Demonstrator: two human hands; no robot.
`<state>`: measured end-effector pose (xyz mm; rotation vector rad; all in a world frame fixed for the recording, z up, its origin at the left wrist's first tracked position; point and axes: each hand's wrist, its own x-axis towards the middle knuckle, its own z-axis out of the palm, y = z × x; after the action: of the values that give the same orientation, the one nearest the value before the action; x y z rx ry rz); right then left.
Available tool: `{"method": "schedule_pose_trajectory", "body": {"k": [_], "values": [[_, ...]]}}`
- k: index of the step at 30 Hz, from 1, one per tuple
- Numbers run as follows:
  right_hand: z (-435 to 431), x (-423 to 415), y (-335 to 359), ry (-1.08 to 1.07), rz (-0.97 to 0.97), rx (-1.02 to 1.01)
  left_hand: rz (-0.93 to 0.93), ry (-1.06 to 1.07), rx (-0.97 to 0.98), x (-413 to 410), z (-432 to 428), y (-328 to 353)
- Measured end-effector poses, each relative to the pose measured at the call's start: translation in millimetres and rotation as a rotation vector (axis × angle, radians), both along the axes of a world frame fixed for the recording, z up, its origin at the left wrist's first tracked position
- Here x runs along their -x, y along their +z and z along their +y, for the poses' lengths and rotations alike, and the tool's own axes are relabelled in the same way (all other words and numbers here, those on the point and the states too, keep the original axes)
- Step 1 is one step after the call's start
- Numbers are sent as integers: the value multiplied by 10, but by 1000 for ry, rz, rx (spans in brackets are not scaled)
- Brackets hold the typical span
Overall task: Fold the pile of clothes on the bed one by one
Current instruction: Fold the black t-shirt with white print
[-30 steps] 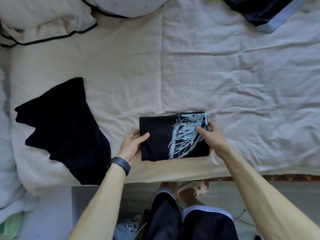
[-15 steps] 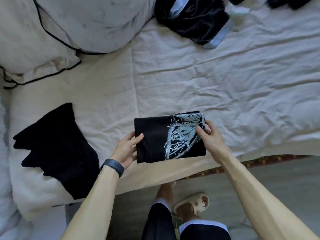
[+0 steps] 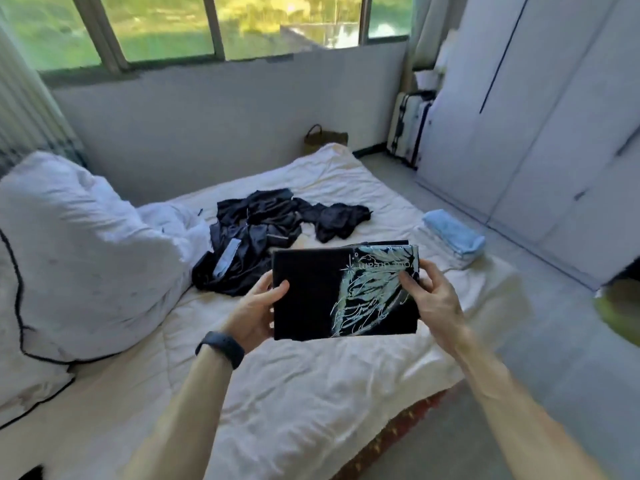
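Gripping a folded black shirt (image 3: 311,299) by its side edges, thumbs on top, the left hand (image 3: 254,317) and right hand (image 3: 434,303) hold it above the bed (image 3: 311,393); the pile of dark clothes (image 3: 256,233) lies at 11 o'clock from it.

Left hand (image 3: 254,315) and right hand (image 3: 433,299) grip a folded black shirt (image 3: 311,296) above the bed (image 3: 311,386); dark clothes pile (image 3: 273,233) behind.

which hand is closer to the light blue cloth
Right. The right hand grips the folded black shirt on the side toward the light blue cloth; the left hand grips the opposite side.
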<state>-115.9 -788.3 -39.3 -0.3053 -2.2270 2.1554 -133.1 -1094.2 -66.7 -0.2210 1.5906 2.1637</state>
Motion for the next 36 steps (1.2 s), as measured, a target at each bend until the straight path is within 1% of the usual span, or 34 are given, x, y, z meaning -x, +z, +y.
{"method": "schedule_pose_trajectory", "body": {"k": [2,5,9,13,17,23,25,27,31,36], "values": [[254,32,410,-63,93,22,64,-106,-36,205,226,383],[623,113,817,-135,180,10,113,-252,-83,469,595,812],[995,166,1108,-254,238,-41,126,-294,-124,805,1080,1159],[1292,178,1252,-364,271,-107,53,-394,-154,1105,1539,1278],[1584,212,1221,-468,265,-140,-32,-463,-128,1404,1934,1264],[2010,286,994,-606,210,-205,-208,-537,-68,1808,2604,926],[2199,286,806,-616,173,-220,-264,-570,-27,1878,2833,738],[2361,257,582,-644,125,-224,-353,-605,-29,1874,3072,514],[2724,158,-41,-684,8,-144,-479,-613,-25,1778,3528,-7],[3358,143,-693,-742,-78,20,-472,-596,27,1827,4208,-467]]}}
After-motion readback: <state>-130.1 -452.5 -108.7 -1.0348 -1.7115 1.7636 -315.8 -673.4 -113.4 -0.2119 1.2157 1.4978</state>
